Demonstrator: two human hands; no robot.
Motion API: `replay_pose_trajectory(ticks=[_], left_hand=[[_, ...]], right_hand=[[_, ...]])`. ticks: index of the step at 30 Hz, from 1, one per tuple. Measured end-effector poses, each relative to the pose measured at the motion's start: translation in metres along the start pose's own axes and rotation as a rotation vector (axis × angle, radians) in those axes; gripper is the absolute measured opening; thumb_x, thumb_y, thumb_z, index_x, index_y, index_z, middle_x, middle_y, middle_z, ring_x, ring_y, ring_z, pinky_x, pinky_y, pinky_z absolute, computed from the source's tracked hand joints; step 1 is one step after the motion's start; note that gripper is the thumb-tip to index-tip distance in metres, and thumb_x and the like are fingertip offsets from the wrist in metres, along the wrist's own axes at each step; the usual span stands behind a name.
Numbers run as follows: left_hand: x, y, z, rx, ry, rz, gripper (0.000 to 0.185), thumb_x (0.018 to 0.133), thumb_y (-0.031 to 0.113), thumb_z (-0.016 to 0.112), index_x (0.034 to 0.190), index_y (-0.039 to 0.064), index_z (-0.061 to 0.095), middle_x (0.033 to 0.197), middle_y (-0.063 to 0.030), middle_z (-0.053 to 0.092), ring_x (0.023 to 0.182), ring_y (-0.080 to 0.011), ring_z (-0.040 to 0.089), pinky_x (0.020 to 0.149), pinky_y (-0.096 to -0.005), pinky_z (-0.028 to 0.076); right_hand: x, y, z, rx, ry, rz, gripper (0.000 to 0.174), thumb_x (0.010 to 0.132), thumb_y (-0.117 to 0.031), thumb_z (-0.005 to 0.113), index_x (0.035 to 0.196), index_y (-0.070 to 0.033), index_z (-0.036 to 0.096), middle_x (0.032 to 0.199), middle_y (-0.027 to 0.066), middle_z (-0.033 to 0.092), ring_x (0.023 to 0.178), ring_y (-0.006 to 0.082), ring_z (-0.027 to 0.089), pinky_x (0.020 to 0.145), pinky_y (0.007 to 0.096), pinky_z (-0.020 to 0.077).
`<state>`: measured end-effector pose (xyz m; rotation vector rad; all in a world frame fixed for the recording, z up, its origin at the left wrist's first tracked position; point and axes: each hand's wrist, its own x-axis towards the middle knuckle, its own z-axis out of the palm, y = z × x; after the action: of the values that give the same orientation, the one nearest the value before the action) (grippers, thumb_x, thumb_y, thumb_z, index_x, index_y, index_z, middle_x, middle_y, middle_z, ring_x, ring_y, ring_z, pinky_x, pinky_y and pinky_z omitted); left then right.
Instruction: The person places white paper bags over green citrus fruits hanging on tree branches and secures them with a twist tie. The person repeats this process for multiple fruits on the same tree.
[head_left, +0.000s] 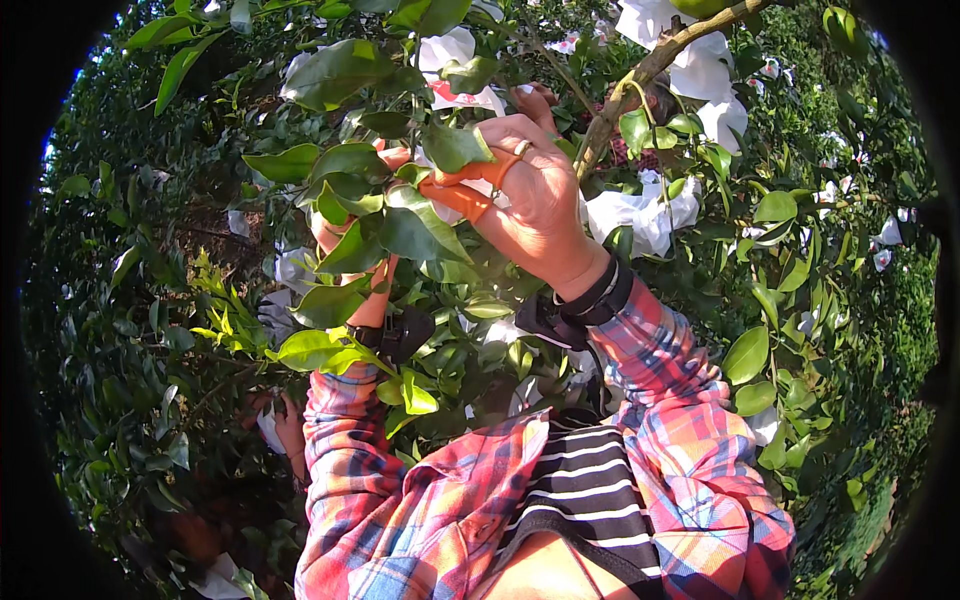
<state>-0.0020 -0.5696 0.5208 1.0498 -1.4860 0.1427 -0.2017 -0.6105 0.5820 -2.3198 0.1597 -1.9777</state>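
Observation:
My right hand (536, 195) is raised among the leaves of a fruit tree, with orange covers (461, 199) on its thumb and index finger. Those two fingers bend toward each other, their tips partly behind green leaves (424, 225). White paper (484, 187) shows through the gap between them, but I cannot tell whether they grip it. Opposite, my left hand (328, 231) is mostly covered by leaves, so its grip is hidden. Just above both hands hangs a white paper bag with red print (461, 94).
A thick branch (600, 135) slants up beside my right hand. White paper bags (645, 214) hang throughout the foliage. Another person's hand (534, 105) is beyond my right hand. Lower left, a second hand (289, 431) is by a white bag (270, 429). A green fruit (701, 6) hangs at the top.

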Motion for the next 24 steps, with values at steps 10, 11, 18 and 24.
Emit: replay_pose_trajectory(ticks=[10, 11, 18, 24], left_hand=[[0.013, 0.043, -0.019, 0.139, -0.079, 0.046, 0.015, 0.082, -0.001, 0.065, 0.096, 0.000, 0.067, 0.086, -0.0065, 0.066, 0.073, -0.0138, 0.061, 0.068, -0.0280, 0.049], [0.013, 0.046, -0.021, -0.046, -0.113, -0.015, 0.024, 0.079, -0.001, 0.068, 0.103, 0.000, 0.066, 0.096, -0.0070, 0.066, 0.080, -0.0141, 0.062, 0.073, -0.0285, 0.049], [0.004, 0.033, -0.039, -0.336, -0.245, -0.253, 0.039, 0.082, 0.008, 0.070, 0.118, -0.003, 0.062, 0.120, -0.0097, 0.063, 0.106, -0.0190, 0.060, 0.094, -0.0327, 0.047], [0.003, 0.036, -0.046, -0.609, -0.215, -0.541, 0.035, 0.081, -0.002, 0.070, 0.115, -0.002, 0.061, 0.115, -0.0101, 0.064, 0.105, -0.0175, 0.062, 0.090, -0.0307, 0.050]], right_hand=[[-0.020, 0.005, -0.001, -0.106, -0.239, -0.108, 0.041, 0.076, -0.020, 0.071, 0.114, -0.006, 0.065, 0.113, 0.0098, 0.065, 0.098, 0.0341, 0.059, 0.088, 0.0417, 0.0435], [-0.020, 0.004, -0.001, -0.047, -0.273, -0.054, 0.041, 0.076, -0.019, 0.070, 0.114, -0.006, 0.064, 0.114, 0.0098, 0.065, 0.100, 0.0338, 0.058, 0.088, 0.0419, 0.0432], [-0.012, -0.010, 0.002, -0.123, -0.331, -0.035, 0.034, 0.079, -0.013, 0.067, 0.113, -0.009, 0.066, 0.105, 0.0052, 0.065, 0.102, 0.0267, 0.055, 0.086, 0.0399, 0.0424], [-0.004, -0.003, -0.002, 0.109, -0.299, 0.029, 0.023, 0.082, -0.006, 0.067, 0.105, -0.004, 0.069, 0.087, 0.0080, 0.068, 0.079, 0.0271, 0.061, 0.074, 0.0357, 0.0495]])
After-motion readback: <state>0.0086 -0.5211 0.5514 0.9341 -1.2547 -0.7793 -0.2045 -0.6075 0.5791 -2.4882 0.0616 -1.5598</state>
